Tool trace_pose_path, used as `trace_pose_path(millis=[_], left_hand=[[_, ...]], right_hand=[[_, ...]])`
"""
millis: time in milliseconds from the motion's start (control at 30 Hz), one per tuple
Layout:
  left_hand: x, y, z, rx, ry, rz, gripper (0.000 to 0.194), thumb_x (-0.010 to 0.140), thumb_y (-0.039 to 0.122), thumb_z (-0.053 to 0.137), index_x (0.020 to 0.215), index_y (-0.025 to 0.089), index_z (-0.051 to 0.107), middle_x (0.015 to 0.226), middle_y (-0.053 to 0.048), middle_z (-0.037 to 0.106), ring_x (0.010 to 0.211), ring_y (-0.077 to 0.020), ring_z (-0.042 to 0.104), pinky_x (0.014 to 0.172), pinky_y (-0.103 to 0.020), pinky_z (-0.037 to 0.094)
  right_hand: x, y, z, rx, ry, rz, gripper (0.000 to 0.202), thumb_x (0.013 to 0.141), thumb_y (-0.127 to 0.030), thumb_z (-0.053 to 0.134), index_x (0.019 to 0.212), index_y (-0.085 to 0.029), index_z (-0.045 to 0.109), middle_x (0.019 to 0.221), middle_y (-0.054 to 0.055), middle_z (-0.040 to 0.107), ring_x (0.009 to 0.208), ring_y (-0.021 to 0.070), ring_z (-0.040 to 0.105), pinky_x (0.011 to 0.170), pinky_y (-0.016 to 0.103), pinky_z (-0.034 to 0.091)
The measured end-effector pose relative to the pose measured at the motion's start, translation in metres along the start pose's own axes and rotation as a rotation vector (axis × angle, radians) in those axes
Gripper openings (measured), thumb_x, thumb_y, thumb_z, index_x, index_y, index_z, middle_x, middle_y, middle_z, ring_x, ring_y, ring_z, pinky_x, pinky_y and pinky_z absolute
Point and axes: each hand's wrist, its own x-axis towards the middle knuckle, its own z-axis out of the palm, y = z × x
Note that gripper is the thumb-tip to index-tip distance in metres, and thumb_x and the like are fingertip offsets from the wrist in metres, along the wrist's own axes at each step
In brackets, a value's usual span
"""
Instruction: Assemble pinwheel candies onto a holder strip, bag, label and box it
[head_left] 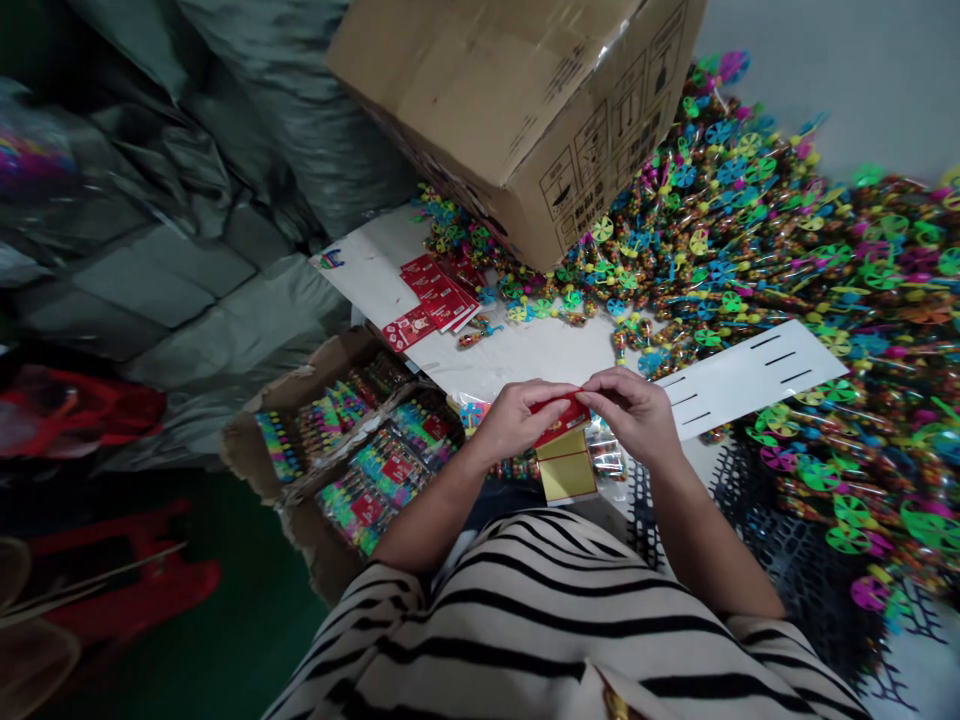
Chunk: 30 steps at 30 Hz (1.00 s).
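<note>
Both hands meet at the table edge in front of my striped shirt. My left hand pinches the left part of a red card. The fingers of my right hand close on the card's upper right edge, thumbs nearly touching. Just below the card lies a yellow piece with red lines. Clear bags of colourful small items show on both sides of it, partly hidden by the hands. A white slotted sheet sticks out to the right of my right hand.
A large cardboard box stands at the back. Pinwheel-topped toys are heaped across the right side. Red cards lie on the white table. Left of my left hand, an open carton holds packed bags. Grey sacks fill the far left.
</note>
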Motion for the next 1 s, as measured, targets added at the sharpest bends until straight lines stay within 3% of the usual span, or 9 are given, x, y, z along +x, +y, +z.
trace_pose_path(millis=[333,567,767,1000], left_hand=[[0.001,0.000,0.004,-0.059,0.008,-0.057,0.031,0.084,0.030,0.059,0.106,0.015,0.073,0.104,-0.010,0.073,0.092,-0.0191,0.068,0.084,-0.027,0.052],[0.015,-0.004,-0.006,-0.132,-0.084,-0.243,0.034,0.078,0.040,0.062,0.080,0.010,0.076,0.073,-0.005,0.072,0.067,-0.0144,0.062,0.060,-0.021,0.047],[0.026,-0.003,-0.013,-0.127,-0.146,-0.296,0.020,0.069,0.028,0.063,0.068,0.011,0.075,0.063,-0.001,0.068,0.060,-0.0112,0.057,0.058,-0.020,0.043],[0.030,-0.005,-0.032,-0.057,0.072,-0.443,0.017,0.064,0.023,0.061,0.063,0.012,0.073,0.052,0.002,0.061,0.052,-0.0092,0.050,0.052,-0.020,0.039]], right_hand=[[-0.002,0.000,0.004,-0.174,0.060,-0.197,0.005,0.088,-0.021,0.057,0.084,-0.021,0.061,0.078,0.003,0.062,0.074,0.0150,0.059,0.066,0.029,0.048],[-0.002,0.009,0.008,-0.575,0.022,-0.464,0.014,0.093,-0.018,0.050,0.084,-0.020,0.060,0.085,0.006,0.062,0.079,0.0170,0.052,0.074,0.031,0.041],[-0.003,0.015,0.014,-0.722,0.045,-0.578,0.015,0.093,-0.018,0.050,0.083,-0.020,0.062,0.084,0.005,0.064,0.084,0.0167,0.051,0.079,0.031,0.036],[-0.013,0.003,0.018,-0.600,0.048,-0.629,0.013,0.092,-0.012,0.051,0.087,-0.021,0.060,0.092,0.002,0.068,0.093,0.0147,0.056,0.087,0.033,0.035]])
